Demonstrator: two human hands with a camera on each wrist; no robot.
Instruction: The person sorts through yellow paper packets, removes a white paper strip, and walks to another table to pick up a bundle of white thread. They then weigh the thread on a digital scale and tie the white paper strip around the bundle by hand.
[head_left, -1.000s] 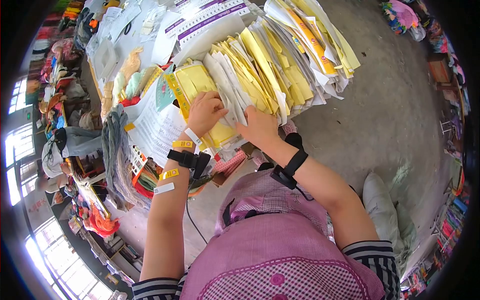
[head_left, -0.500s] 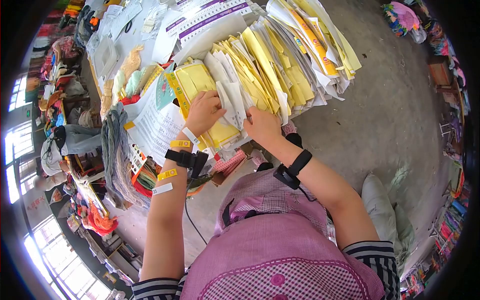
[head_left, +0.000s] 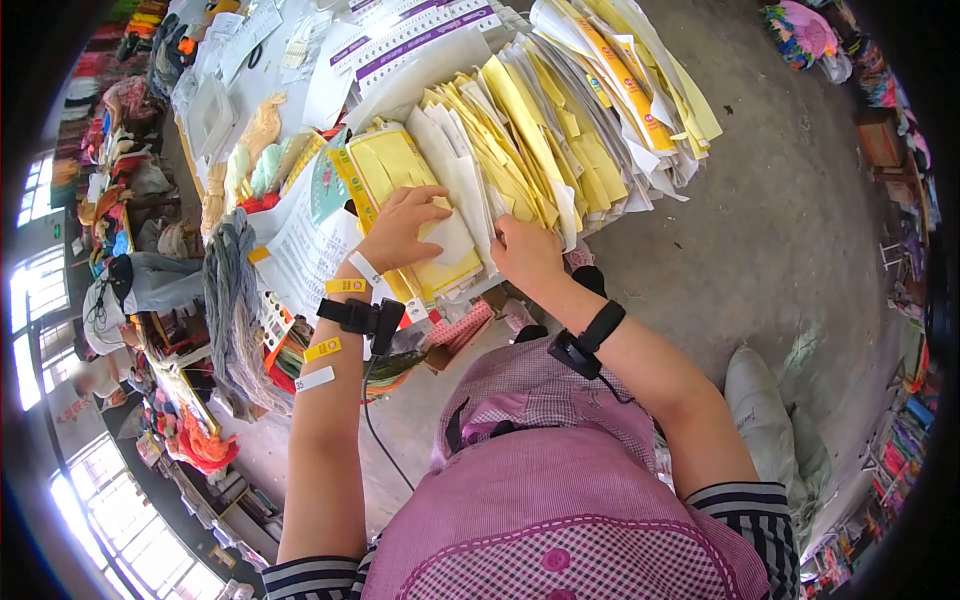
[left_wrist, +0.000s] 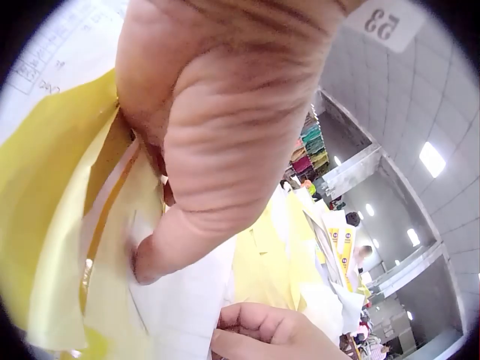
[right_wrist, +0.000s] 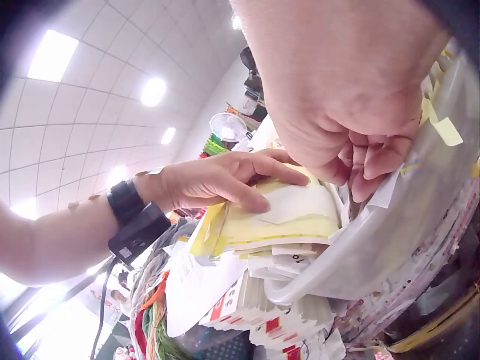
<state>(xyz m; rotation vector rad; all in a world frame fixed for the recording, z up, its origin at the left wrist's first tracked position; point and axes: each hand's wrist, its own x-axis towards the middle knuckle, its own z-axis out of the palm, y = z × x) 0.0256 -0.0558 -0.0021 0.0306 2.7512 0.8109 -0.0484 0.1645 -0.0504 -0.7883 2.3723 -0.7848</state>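
— While your left hand (head_left: 395,232) lay flat, fingers straight on the white slip (head_left: 447,240), what did the right hand (head_left: 525,255) do?
— Your right hand curled its fingers into the standing yellow and white packets (head_left: 520,140), just beside that slip, atop the crowded worktop (head_left: 240,90).

White tag (left_wrist: 386,22) at upper right of the left wrist view reading "53", white tag (head_left: 314,379) on the left forearm in the head view reading "55", other print too small to read
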